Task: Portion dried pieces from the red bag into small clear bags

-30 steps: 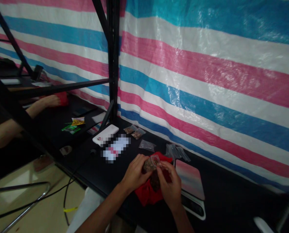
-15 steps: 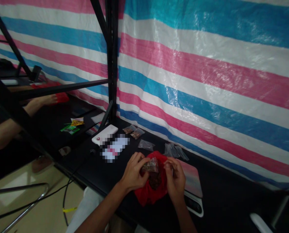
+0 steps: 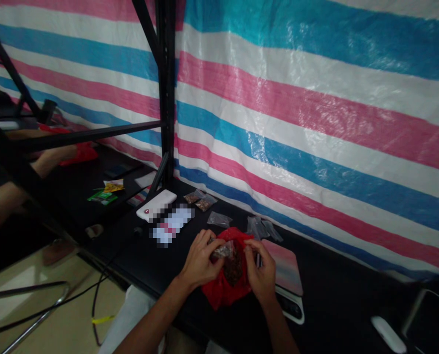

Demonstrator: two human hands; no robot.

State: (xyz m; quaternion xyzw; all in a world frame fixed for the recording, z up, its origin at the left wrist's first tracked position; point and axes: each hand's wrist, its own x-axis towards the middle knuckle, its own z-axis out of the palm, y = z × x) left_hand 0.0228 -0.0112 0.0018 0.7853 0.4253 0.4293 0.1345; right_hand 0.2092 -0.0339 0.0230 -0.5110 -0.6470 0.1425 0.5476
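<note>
Pinching a clear bag [image 3: 223, 250] above a red bag [image 3: 219, 292], the left hand [image 3: 199, 260] has its grip clamped on it; the right hand's [image 3: 262, 278] grip sits together beside a dark clump [image 3: 233, 268], its hold hidden.

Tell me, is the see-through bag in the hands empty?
Not empty: brown bits show through the small clear plastic bag held in the left hand. How full it is, I cannot tell.

We're riding on the person's head here, looking forward and down, close over the left hand [image 3: 201, 260] and right hand [image 3: 262, 278] at the black tabletop [image 3: 326, 314]. The view faces a striped tarpaulin [image 3: 315, 147] at a slant, with the floor [image 3: 75, 305] down at lower left.
</note>
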